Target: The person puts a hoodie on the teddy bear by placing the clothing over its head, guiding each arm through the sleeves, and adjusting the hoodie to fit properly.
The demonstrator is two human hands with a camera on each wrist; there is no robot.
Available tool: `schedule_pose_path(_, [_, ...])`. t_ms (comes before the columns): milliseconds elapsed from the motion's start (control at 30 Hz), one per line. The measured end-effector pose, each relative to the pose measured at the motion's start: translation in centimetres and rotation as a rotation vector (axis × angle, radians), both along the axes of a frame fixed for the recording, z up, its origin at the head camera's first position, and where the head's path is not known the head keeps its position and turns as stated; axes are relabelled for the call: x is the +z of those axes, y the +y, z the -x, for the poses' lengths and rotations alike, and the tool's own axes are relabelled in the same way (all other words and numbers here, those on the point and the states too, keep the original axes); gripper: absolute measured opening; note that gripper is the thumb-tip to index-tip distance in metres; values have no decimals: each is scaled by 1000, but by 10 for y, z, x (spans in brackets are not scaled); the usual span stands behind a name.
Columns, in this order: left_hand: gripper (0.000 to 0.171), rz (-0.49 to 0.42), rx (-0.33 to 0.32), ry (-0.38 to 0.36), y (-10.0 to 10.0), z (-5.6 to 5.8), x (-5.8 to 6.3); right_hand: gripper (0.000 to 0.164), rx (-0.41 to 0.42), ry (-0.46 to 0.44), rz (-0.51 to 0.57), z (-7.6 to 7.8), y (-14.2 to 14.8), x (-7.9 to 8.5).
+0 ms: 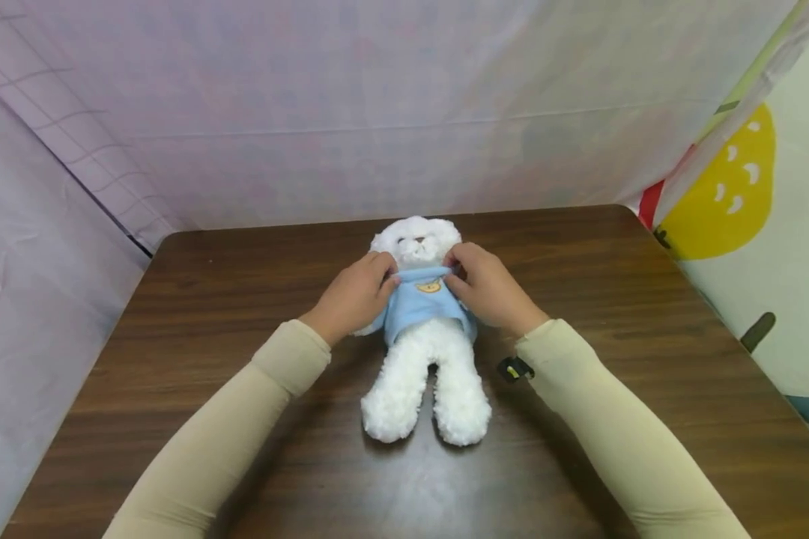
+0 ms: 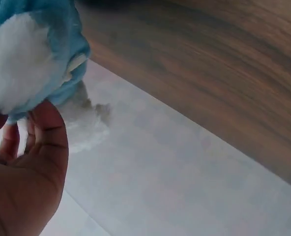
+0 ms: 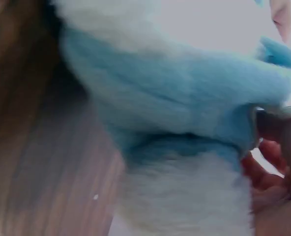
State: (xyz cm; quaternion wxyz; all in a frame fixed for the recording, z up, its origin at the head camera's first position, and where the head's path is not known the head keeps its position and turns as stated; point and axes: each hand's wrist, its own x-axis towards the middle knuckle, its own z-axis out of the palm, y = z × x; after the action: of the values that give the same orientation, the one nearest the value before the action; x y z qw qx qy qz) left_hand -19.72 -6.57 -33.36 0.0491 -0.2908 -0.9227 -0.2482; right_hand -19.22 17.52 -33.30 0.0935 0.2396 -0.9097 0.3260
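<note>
A white plush teddy bear (image 1: 426, 367) lies on its back, head toward the far edge and legs toward me. It wears a light blue shirt (image 1: 414, 314) with a small orange-brown patch on the chest. My left hand (image 1: 353, 296) pinches the shirt at the neckline on the left side. Opposite it, my right hand (image 1: 495, 288) pinches the neckline on the right. Curled left fingers (image 2: 49, 130) hold the blue cloth's edge in the left wrist view. The right wrist view has the right thumb (image 3: 290, 130) against a fold of the shirt, beside a furry arm (image 3: 185, 196).
The bear lies on a dark brown wooden table (image 1: 243, 299) with rounded far corners. A pale cloth curtain (image 1: 377, 112) hangs behind the table, another at the left. A printed cloth with a yellow shape (image 1: 731, 195) hangs on the right. A black strap (image 1: 514, 368) hangs by the right cuff.
</note>
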Motion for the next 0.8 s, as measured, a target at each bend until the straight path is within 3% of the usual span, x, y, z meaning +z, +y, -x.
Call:
schedule_pose_path(67, [18, -14, -12, 25, -2, -2, -2, 12, 21, 58, 32, -3, 1, -2])
schedule_pose_path(200, [25, -34, -131, 72, -8, -9, -5, 15, 119, 109, 21, -13, 6, -2])
schedule_pose_path(300, [23, -16, -215, 107, -12, -13, -9, 18, 189, 77, -105, -16, 8, -4])
schedule_pose_path(400, [12, 10, -239, 153, -13, -16, -11, 15, 215, 59, -214, -18, 12, -6])
schedule_pose_path(467, [4, 4, -256, 161, -13, -18, -12, 9, 225, 52, -224, -19, 15, -6])
schedule_pose_path(633, [10, -7, -329, 140, -15, -21, -12, 5, 251, 45, -203, -22, 20, -6])
schedule_pose_path(733, [17, -41, -311, 163, -17, -21, -12, 12, 204, 76, -148, -22, 21, -8])
schedule_pose_path(800, [19, -94, -230, 176, -18, -21, -11, 16, 146, 105, -107, -21, 22, -9])
